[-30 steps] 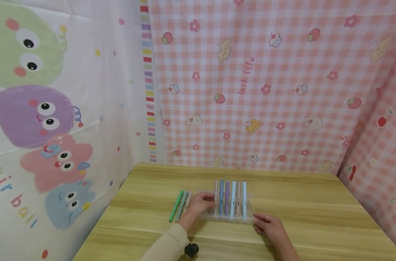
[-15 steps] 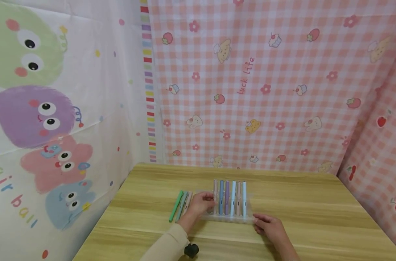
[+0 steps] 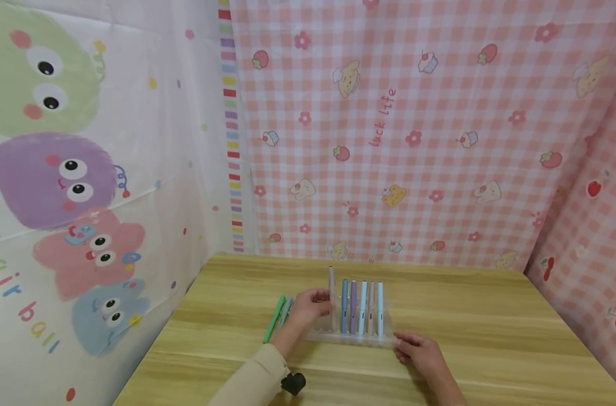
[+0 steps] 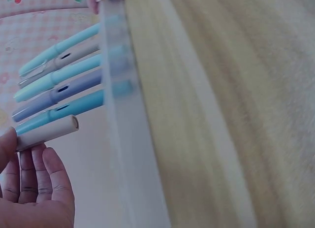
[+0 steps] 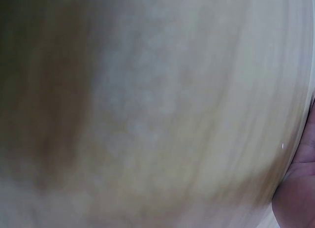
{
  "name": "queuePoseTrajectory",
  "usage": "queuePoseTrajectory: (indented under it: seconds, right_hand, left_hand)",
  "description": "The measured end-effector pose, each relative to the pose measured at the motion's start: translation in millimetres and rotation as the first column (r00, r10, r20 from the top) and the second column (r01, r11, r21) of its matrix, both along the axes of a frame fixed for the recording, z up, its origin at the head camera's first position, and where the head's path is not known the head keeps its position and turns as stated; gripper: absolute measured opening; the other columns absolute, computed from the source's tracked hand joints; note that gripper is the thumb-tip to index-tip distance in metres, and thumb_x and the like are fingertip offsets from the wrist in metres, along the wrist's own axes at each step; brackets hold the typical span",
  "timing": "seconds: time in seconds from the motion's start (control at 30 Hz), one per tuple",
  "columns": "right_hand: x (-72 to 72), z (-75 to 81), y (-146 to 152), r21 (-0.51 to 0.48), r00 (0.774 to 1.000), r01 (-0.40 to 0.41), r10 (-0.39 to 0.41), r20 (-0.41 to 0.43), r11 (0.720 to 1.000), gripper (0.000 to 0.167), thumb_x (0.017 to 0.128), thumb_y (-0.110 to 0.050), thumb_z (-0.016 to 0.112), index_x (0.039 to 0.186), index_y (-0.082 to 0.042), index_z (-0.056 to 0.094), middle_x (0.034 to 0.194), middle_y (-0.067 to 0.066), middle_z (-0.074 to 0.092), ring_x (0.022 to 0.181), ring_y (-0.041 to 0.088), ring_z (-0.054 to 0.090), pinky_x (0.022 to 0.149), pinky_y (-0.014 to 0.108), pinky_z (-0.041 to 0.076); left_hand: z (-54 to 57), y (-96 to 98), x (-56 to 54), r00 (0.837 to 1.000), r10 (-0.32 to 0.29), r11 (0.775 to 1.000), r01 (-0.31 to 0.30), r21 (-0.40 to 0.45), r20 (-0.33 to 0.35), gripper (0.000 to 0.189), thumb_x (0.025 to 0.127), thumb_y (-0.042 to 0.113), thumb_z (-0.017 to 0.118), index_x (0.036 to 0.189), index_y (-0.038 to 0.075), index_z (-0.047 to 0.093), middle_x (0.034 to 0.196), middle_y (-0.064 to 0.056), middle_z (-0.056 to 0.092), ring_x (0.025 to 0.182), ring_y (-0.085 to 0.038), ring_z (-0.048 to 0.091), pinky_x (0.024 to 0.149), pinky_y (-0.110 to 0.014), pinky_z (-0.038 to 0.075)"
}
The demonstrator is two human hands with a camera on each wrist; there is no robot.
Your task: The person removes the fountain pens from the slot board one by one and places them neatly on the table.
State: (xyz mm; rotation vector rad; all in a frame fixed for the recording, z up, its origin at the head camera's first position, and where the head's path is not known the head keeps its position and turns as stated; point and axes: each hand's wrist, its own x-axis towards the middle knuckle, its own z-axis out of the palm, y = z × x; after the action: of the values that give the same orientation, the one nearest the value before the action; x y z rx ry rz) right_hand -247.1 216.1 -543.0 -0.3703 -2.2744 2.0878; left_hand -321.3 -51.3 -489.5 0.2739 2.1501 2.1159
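My left hand (image 3: pixel 308 310) pinches a pale pinkish pen (image 3: pixel 331 285) near the left part of a clear plastic pen holder (image 3: pixel 353 339). In the left wrist view, this pen (image 4: pixel 51 132) has its lower end free, apart from the holder's front strip (image 4: pixel 133 159). Standing in the holder are a dark blue pen (image 3: pixel 344 307), a purple pen (image 3: pixel 353 307), two light blue pens and a mauve pen (image 3: pixel 372 307). My right hand (image 3: pixel 422 356) grips the holder's front right corner; only part of its palm (image 5: pixel 300 188) shows in the right wrist view.
Left of the holder, a green pen (image 3: pixel 274 320) and a grey-green pen (image 3: pixel 285 312) lie on the wooden table (image 3: pixel 480 316). My left forearm partly covers that spot. A pink checked curtain (image 3: pixel 414 169) hangs behind the table.
My left hand has raised the pale pinkish pen up and slightly left, out of its slot. The hand now covers another pinkish pen on the table. My right hand has stayed put.
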Motion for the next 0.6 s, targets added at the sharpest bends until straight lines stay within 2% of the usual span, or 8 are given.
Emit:
queuePoseTrajectory:
  seconds: [0.23, 0.43, 0.6]
  right_hand:
    - [-1.3, 1.5, 0, 0.005, 1.000, 0.000, 0.000, 0.006, 1.000, 0.027, 0.092, 0.004, 0.064, 0.118, 0.014, 0.064, 0.089, 0.014, 0.071, 0.074, 0.017, 0.065, 0.065, 0.027, 0.057]
    - [-1.7, 0.8, 0, 0.015, 1.000, -0.004, 0.004, 0.000, 1.000, 0.027, 0.092, 0.004, 0.064, 0.117, 0.014, 0.064, 0.089, 0.015, 0.071, 0.074, 0.017, 0.066, 0.065, 0.026, 0.057]
    - [-1.1, -1.3, 1, 0.013, 1.000, -0.001, 0.001, 0.000, 1.000, 0.027, 0.092, 0.005, 0.064, 0.117, 0.015, 0.064, 0.088, 0.014, 0.071, 0.073, 0.017, 0.066, 0.064, 0.026, 0.056]
  left_hand:
    - [14.7, -14.4, -5.8, 1.000, -0.006, 0.998, 0.007, 0.069, -0.016, 0.029, 0.092, 0.002, 0.068, 0.117, -0.011, 0.061, 0.102, -0.011, 0.064, 0.087, -0.014, 0.062, 0.088, -0.043, 0.055]
    - [13.3, -34.7, -14.6, 0.998, 0.054, 0.996, -0.052, 0.073, -0.016, 0.031, 0.092, 0.005, 0.069, 0.118, -0.011, 0.060, 0.099, -0.007, 0.063, 0.087, -0.013, 0.062, 0.083, -0.038, 0.056]
    - [10.1, -51.1, -19.2, 0.994, 0.107, 0.992, -0.107, 0.062, 0.003, 0.031, 0.091, 0.006, 0.071, 0.118, -0.008, 0.062, 0.097, -0.006, 0.062, 0.087, -0.014, 0.062, 0.084, -0.040, 0.056]
